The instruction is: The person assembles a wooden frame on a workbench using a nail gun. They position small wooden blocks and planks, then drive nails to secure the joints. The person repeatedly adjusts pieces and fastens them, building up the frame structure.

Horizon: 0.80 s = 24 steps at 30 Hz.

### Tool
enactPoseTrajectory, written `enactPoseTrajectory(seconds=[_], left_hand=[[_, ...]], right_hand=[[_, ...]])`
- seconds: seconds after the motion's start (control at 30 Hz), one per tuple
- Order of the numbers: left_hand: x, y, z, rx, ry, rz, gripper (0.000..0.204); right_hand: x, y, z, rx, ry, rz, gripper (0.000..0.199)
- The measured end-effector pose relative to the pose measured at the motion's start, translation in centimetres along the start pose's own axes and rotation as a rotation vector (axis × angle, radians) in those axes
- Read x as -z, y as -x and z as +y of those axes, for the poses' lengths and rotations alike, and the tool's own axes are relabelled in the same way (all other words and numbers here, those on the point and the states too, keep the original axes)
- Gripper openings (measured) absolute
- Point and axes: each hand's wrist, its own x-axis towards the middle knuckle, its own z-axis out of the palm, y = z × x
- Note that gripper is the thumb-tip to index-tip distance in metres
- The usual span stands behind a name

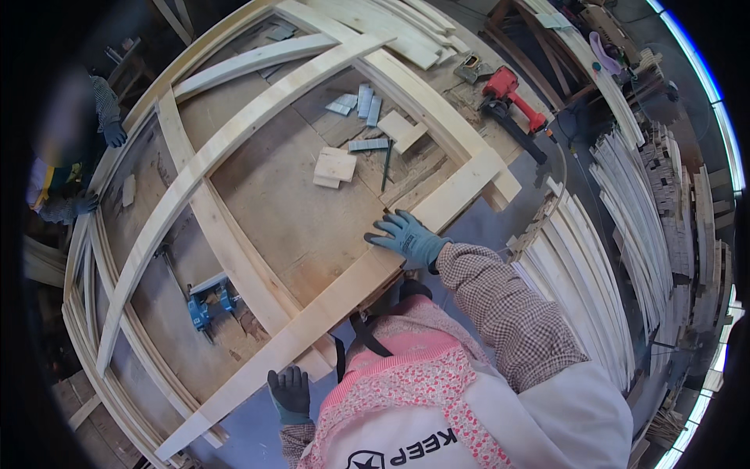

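A large wooden frame of pale slats lies in front of me, with a long near board (344,280) along my side. My right hand (410,238), in a blue-grey work glove, lies on this board with its fingers spread. Lower left, my left hand (291,395), gloved too, is just off the board's near edge, fingers apart and holding nothing visible. A long crosswise slat (226,152) runs over the frame. Inside it are several grey staple strips (365,102), small wood blocks (334,166), a thin dark rod (387,166) and a blue tool (209,305).
A red nail gun (506,87) with a black magazine and hose lies at the frame's far right corner. Stacked wood strips (578,281) stand on my right. At the far left edge another person's gloved hand (115,134) is close to the frame.
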Motion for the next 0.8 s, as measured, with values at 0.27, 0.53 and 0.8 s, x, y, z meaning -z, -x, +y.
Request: enactPoseTrajectory(seconds=[0.27, 0.53, 0.8], left_hand=[[-16.1, 4.5, -9.2, -0.863, -1.207, -0.318, 0.039], [-30.1, -2.2, -22.5, -1.163, -2.110, -0.263, 0.054], [-30.8, -3.4, -22.0, -0.841, -1.934, -0.339, 0.048]], right_hand=[[2.2, 9.0, 16.8, -0.445, -0.232, 0.627, 0.067], [4.9, 14.0, 38.8, -0.785, -0.412, 0.686, 0.057], [6.5, 7.3, 55.4, -0.800, 0.089, 0.170, 0.069]])
